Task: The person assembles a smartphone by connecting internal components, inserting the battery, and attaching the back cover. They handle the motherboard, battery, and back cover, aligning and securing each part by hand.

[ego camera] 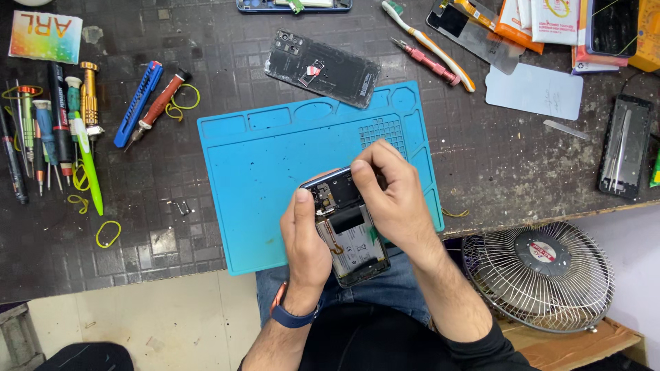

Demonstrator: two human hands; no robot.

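From the head camera, an opened smartphone [347,230] with its back cover off is held over the near edge of a blue silicone repair mat [275,158], above the person's lap. The left hand [304,237] wraps the phone's left side, thumb lying along the frame, closed firmly on it. The right hand [392,196] curls over the phone's far end, fingertips pinched down at the black shield near the camera area; whether they hold a small part or only press there cannot be told.

To do this well, the left hand should keep the body steady and level while the right works with light, even force at that far corner, clear of the white battery and its flex strip.

The removed back cover [323,67] lies far of the mat. Screwdrivers [51,130] and a blue utility knife [137,103] line the left of the bench; a toothbrush [430,42] rests far right, and a small fan [540,275] sits near right.
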